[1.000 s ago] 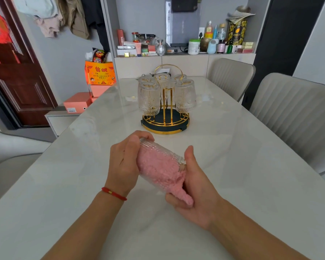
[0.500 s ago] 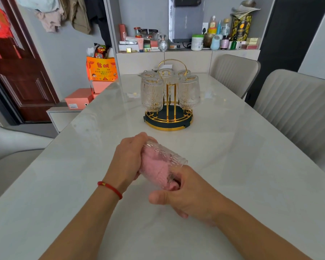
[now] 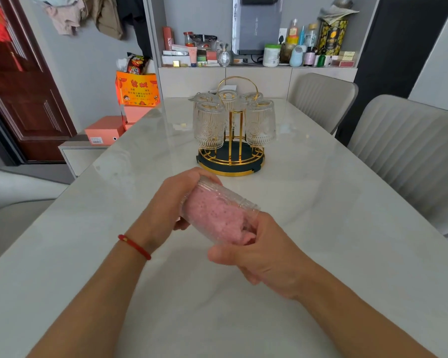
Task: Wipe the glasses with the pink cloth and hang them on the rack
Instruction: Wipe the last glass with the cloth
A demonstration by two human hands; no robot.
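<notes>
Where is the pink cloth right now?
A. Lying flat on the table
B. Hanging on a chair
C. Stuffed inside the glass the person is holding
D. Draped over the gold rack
C: the pink cloth fills the glass, which the left hand grips by its base while the right hand works at its mouth.

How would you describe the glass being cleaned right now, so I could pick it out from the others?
Start at the pale marble table and find the gold rack near its far end, hung with upside-down glasses. Nearer the camera, two hands hold one patterned glass tilted above the tabletop. Unlike the empty glasses on the rack, it is stuffed with a pink cloth.
</notes>
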